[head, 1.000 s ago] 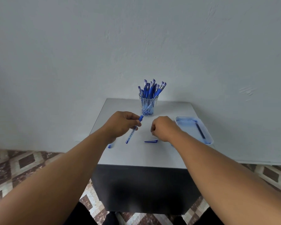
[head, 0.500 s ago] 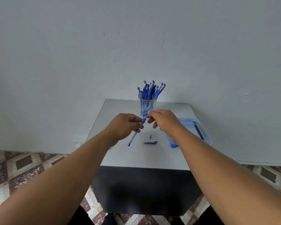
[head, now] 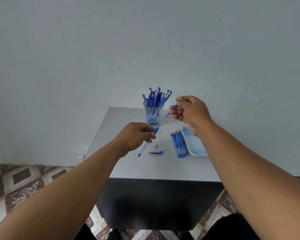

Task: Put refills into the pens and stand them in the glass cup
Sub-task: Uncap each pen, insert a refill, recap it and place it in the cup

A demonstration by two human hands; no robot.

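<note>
My left hand (head: pixel 135 137) grips a clear pen barrel (head: pixel 144 147) with a blue grip, held slanted above the table. My right hand (head: pixel 189 110) pinches the far end of a thin blue refill (head: pixel 165 117), whose lower end sits in the barrel's mouth. Behind them stands the glass cup (head: pixel 153 113) holding several blue pens. On the table lie a small metal pen tip (head: pixel 156 146) and a blue cap (head: pixel 156 152).
A row of several blue pens (head: pixel 179 144) lies on the grey table (head: pixel 145 168) beside a pale blue tray (head: pixel 196 148) at the right. The wall is close behind the table. Patterned floor tiles show at both sides.
My right hand rose from the table to the barrel's mouth, then drew up and right with the refill's end. The tip now lies on the table. My left hand stayed put.
</note>
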